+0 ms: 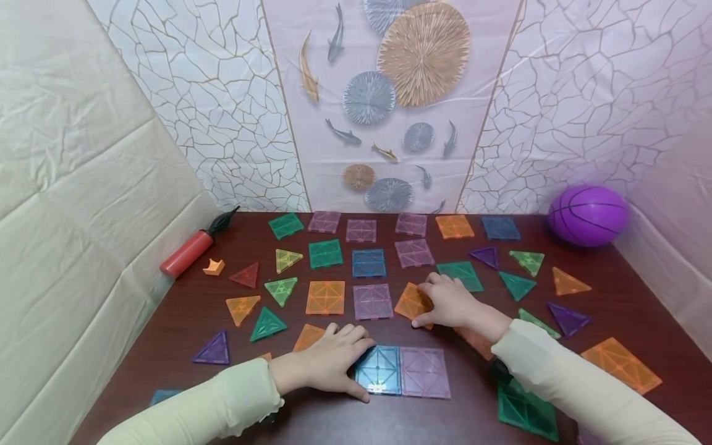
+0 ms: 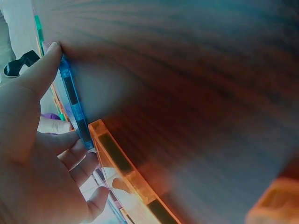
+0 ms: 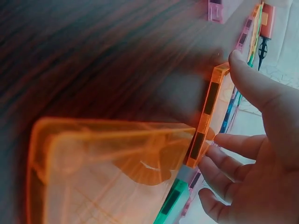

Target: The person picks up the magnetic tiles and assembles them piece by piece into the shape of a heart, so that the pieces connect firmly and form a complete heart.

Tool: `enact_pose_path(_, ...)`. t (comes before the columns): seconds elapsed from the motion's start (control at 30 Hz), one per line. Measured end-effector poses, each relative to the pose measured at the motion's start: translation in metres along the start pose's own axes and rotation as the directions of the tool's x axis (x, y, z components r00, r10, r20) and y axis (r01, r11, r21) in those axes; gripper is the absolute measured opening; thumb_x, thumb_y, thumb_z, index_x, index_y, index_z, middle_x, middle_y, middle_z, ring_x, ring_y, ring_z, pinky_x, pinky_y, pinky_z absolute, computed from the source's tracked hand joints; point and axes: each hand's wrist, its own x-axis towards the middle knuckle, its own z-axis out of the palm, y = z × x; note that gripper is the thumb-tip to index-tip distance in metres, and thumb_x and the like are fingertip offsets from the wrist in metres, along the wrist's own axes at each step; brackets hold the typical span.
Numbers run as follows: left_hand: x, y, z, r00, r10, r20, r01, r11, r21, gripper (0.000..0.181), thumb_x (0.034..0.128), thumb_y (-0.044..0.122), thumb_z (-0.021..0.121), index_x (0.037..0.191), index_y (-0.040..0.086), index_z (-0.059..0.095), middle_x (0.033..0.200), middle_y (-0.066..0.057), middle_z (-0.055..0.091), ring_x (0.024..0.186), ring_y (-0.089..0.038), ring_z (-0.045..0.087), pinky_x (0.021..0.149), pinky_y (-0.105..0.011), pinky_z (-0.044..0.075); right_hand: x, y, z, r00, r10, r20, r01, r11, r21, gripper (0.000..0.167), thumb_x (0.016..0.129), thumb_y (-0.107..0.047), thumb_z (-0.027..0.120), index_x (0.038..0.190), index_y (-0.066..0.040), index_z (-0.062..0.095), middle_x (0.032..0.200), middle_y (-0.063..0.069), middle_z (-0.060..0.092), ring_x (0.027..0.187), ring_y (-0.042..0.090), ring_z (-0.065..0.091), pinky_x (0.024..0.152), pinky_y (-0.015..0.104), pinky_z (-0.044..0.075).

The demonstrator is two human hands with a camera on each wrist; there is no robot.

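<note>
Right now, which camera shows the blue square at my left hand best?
The head view: most of the top of the blue square shows, with your left hand at its left side. The left wrist view shows it close but nearly edge-on. In the right wrist view, I can't make it out.

Before you: one dark reddish-brown table [image 1: 311,428]. Left edge: red pump [image 1: 188,254], black-ended; orange crown-shaped piece [image 1: 214,267]. Far right corner: purple ball [image 1: 588,216]. Nearest you, centre: blue square [image 1: 384,369] and purple square [image 1: 425,372], edge to edge; beyond, orange square [image 1: 410,301], askew. Spread around: translucent square tiles [image 1: 326,254], triangular tiles [image 1: 268,324], assorted colours.
</note>
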Motion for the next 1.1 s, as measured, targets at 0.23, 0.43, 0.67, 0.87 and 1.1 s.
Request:
enact_pose_path(0.23,0.0,0.0,0.001,1.0,0.005,-0.012,-0.005,1.0,-0.007,0.084,0.0748,0.067,0.068,0.137,0.013,0.05,0.124,0.004,0.047,0.111,-0.011,0.041,0.081,-0.029,0.028,-0.002,0.007,0.003,0.999,-0.041,-0.005,0.042,0.998,0.046,0.078,0.071,-0.051,0.08,0.126,0.001,0.061,0.112,0.011,0.056,0.099,0.028,0.051,0.082,0.048,0.04)
enact_pose_path(0.43,0.0,-0.001,0.001,1.0,0.007,-0.011,-0.008,1.0,-0.011,0.085,0.074,0.068,0.068,0.137,0.014,0.051,0.123,0.004,0.048,0.11,-0.01,0.041,0.081,-0.03,0.028,-0.008,0.012,0.004,0.994,-0.105,0.007,0.104,0.991,0.084,0.075,0.073,-0.046,0.081,0.129,-0.001,0.06,0.114,0.01,0.054,0.1,0.027,0.05,0.086,0.047,0.041)
enact_pose_path(0.67,0.001,-0.001,0.001,1.0,0.005,-0.01,-0.005,1.0,-0.002,0.085,0.0735,0.069,0.068,0.137,0.014,0.051,0.123,0.005,0.048,0.11,-0.01,0.041,0.08,-0.03,0.028,-0.012,0.016,0.007,0.986,-0.165,0.014,0.163,0.981,0.11,0.072,0.075,-0.045,0.079,0.131,-0.004,0.059,0.117,0.01,0.053,0.104,0.026,0.049,0.089,0.049,0.039)
enact_pose_path(0.87,0.001,0.0,0.0,1.0,0.002,-0.008,-0.002,1.0,0.005,0.085,0.0733,0.069,0.068,0.137,0.015,0.051,0.123,0.006,0.048,0.111,-0.009,0.041,0.08,-0.029,0.027,-0.013,0.016,0.006,0.984,-0.18,0.013,0.178,0.978,0.112,0.071,0.076,-0.045,0.078,0.131,-0.005,0.059,0.116,0.008,0.053,0.104,0.025,0.048,0.089,0.047,0.039)
enact_pose_path(1.1,0.003,-0.001,0.002,0.999,0.018,-0.027,-0.018,1.0,0.016,0.084,0.0736,0.069,0.068,0.136,0.015,0.051,0.123,0.006,0.048,0.11,-0.009,0.042,0.078,-0.028,0.026,-0.015,0.013,0.006,0.982,-0.187,0.041,0.181,0.977,0.115,0.07,0.077,-0.044,0.078,0.133,-0.006,0.059,0.117,0.006,0.052,0.104,0.024,0.047,0.089,0.047,0.04)
